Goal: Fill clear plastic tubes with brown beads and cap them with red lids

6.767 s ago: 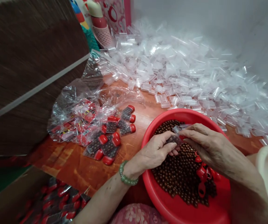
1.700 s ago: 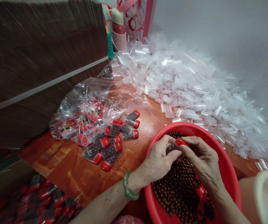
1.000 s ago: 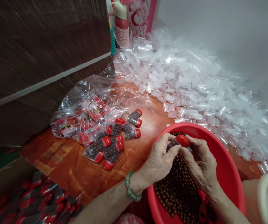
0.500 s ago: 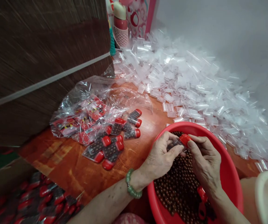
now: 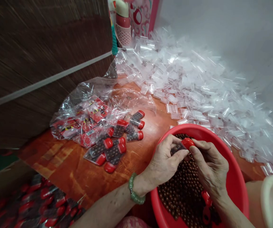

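Observation:
My left hand [image 5: 163,160] is closed around a small clear case [image 5: 176,148] filled with dark brown balls. A red cap [image 5: 188,143] sits on the case's right end, and the thumb and fingers of my right hand [image 5: 211,163] pinch that cap. Both hands are above a red basin [image 5: 240,186] holding many loose brown balls [image 5: 182,193]. Under my right wrist, a small red plastic piece with a loop [image 5: 206,205] lies on the balls. Several filled cases with red caps [image 5: 112,148] lie on the table, left of my left hand.
Empty clear cases [image 5: 198,85] are heaped along the wall. A clear plastic bag [image 5: 86,117] with red printed pieces lies on the orange-brown table [image 5: 79,167]. More capped cases [image 5: 46,202] fill a box at lower left. A bottle [image 5: 123,25] stands at the back.
My right hand has shifted slightly right and down, its grip now at the cap's right end. The case and cap have barely moved.

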Demonstrator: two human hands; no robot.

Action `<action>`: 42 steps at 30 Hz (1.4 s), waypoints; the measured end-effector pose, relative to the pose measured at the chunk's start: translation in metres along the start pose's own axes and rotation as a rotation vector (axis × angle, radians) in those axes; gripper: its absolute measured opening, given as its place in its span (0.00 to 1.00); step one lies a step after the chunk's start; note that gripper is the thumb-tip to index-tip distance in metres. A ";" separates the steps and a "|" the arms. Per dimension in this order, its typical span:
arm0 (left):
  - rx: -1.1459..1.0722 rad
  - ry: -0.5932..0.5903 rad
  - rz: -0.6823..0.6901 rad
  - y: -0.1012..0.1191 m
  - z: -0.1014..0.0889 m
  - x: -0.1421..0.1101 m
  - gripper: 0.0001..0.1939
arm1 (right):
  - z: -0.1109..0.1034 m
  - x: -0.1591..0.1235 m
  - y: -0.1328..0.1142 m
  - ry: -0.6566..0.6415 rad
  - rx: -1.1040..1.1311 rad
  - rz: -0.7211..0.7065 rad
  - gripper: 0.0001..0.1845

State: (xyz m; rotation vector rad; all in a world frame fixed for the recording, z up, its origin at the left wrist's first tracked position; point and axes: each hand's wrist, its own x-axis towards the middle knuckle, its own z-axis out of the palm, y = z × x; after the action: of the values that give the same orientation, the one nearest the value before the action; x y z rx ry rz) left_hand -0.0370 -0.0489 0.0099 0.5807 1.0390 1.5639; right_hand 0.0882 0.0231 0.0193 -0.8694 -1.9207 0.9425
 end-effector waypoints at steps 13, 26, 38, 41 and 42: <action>0.170 -0.023 0.035 -0.004 -0.002 -0.002 0.07 | -0.023 0.011 -0.007 -0.313 -0.206 -0.162 0.11; 0.232 -0.129 0.017 0.003 -0.003 -0.002 0.04 | -0.027 0.007 -0.011 -0.335 -0.289 -0.181 0.09; 0.592 -0.102 0.157 0.003 -0.003 -0.006 0.07 | -0.026 0.006 -0.008 -0.339 -0.146 -0.059 0.10; 0.482 -0.112 0.128 0.002 -0.003 -0.006 0.08 | -0.021 -0.002 -0.004 -0.198 -0.103 0.010 0.11; 0.453 -0.114 0.120 0.002 -0.003 -0.005 0.08 | -0.020 -0.004 -0.002 -0.160 -0.103 0.025 0.11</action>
State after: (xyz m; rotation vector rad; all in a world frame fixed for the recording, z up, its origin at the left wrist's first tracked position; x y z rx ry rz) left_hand -0.0387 -0.0545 0.0112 1.0462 1.2992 1.3813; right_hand 0.1068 0.0247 0.0279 -0.9030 -2.1150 0.9591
